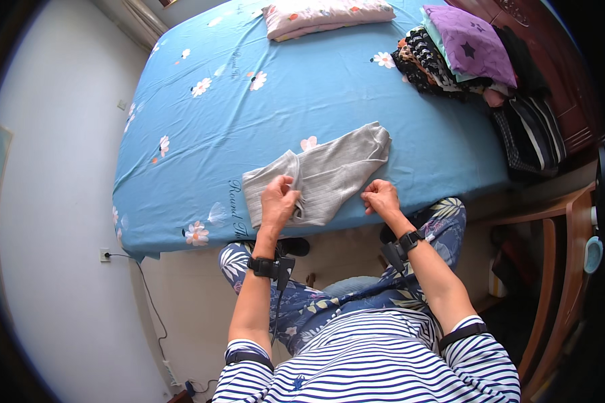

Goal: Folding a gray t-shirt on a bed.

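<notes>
A grey ribbed garment [333, 166] lies partly folded near the front edge of a bed [181, 126] with a blue floral sheet. Over its left part is my left hand [279, 198], fingers curled at the folded-over edge; whether they pinch the cloth cannot be told. My right hand [381, 197] is just right of the garment's lower edge, above the sheet, its fingers bent and thumb near the fingertips, with no cloth seen in it. Both wrists wear black straps with small devices attached.
At the back right of the bed are piled clothes [433, 60] with a purple folded cloth [471, 43] on top. Dark striped clothes [529, 133] lie by the right edge. A pink pillow [327, 17] is at the far side. A wooden chair [559, 252] stands at right.
</notes>
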The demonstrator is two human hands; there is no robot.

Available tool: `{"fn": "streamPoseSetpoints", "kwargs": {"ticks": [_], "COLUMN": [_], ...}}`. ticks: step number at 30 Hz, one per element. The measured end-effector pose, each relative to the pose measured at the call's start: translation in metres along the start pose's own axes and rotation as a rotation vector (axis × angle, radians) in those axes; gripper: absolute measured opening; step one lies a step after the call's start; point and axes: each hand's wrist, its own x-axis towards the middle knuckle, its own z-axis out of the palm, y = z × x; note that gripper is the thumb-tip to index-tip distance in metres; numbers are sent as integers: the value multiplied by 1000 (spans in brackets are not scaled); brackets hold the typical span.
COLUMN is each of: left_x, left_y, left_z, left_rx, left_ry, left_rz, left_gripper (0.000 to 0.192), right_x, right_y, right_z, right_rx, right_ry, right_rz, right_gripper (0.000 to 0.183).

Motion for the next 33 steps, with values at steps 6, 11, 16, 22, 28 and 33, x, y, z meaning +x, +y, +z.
{"fn": "streamPoseSetpoints", "kwargs": {"ticks": [6,11,16,22,28,33], "left_x": [-11,-21,-26,-25,-23,-24], "left_y": [0,3,-7,-7,-9,-8], "left_z": [1,-7,-2,-2,0,-3], "left_rx": [335,676,815,790,800,713], "left_ry": [14,22,-98,-91,-99,-51], "left_rz": [48,204,114,76,75,135], "left_gripper": [46,76,88,90,89,77], "right_x": [-2,1,-7,-3,22,7], "right_y": [-2,2,-13,-46,-58,-91], "right_z": [-3,-2,-5,0,10,39], "right_rx": [-13,4,89,329,715,459], "right_ry": [7,5,-62,-25,146,169], "right_rz": [9,-6,42,45,365,-278], "right_gripper": [9,9,17,26,24,28]}}
